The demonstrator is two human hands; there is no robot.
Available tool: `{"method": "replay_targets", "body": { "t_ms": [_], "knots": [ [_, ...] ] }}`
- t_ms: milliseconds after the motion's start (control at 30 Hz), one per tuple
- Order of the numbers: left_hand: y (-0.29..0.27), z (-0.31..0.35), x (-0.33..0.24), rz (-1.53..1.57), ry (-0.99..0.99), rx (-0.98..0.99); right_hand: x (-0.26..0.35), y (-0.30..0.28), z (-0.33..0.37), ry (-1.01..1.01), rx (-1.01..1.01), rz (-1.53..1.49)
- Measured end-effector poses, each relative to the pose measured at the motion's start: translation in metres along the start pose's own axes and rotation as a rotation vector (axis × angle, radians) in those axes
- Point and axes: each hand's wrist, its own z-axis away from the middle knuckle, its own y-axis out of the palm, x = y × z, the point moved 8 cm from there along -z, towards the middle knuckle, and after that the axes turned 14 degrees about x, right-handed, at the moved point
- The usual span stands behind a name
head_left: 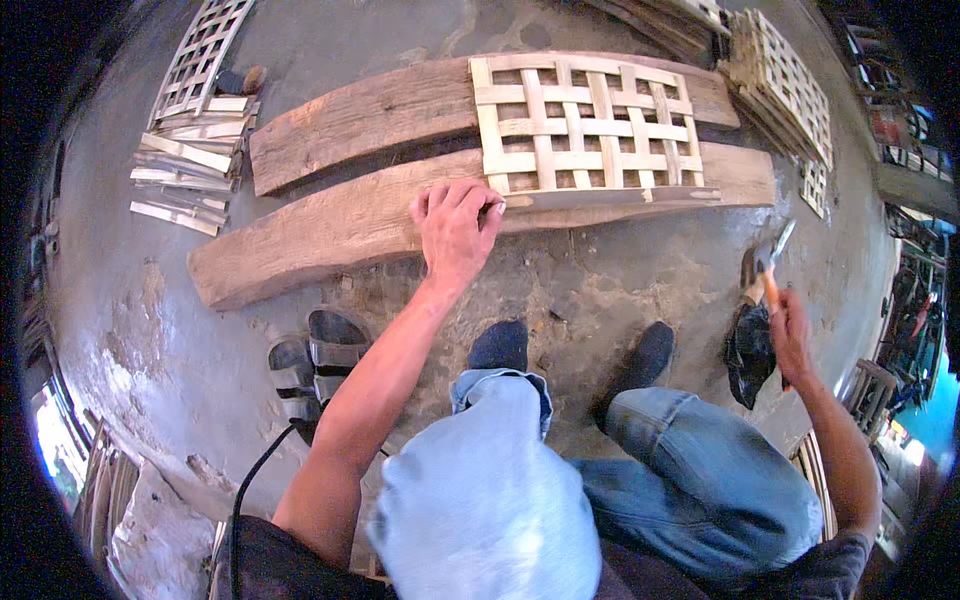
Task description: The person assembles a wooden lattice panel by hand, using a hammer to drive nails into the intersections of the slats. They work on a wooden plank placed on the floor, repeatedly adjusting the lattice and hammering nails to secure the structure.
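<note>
Right of frame, the right hand (792,340) grips an orange-handled, metal-headed tool (770,288); upper centre, the left hand (456,222) curls beside a pale woven-slat lattice (607,129), hold unclear.

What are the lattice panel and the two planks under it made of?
Lattice panel: probably unvarnished split bamboo or thin wood, from its pale, flat woven strips. Planks: wood, apparently bare and roughly worked, from the brown grain and uneven edges.

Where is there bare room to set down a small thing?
Bare wood shows on the near plank between its left end and the left hand, and on the far plank left of the woven panel. It is crowded around the right hand, with its tool and the black bundle.
</note>
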Motion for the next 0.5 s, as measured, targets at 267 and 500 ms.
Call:
{"method": "replay_targets", "body": {
  "t_ms": [267,500],
  "knots": [
    [-0.005,0.001,0.004,0.006,-0.013,-0.003,0.144,-0.101,-0.061,-0.152,-0.149,-0.321],
    [-0.002,0.001,-0.001,0.025,-0.002,-0.016,0.187,-0.095,-0.091,-0.207,-0.088,-0.328]
  ]
}}
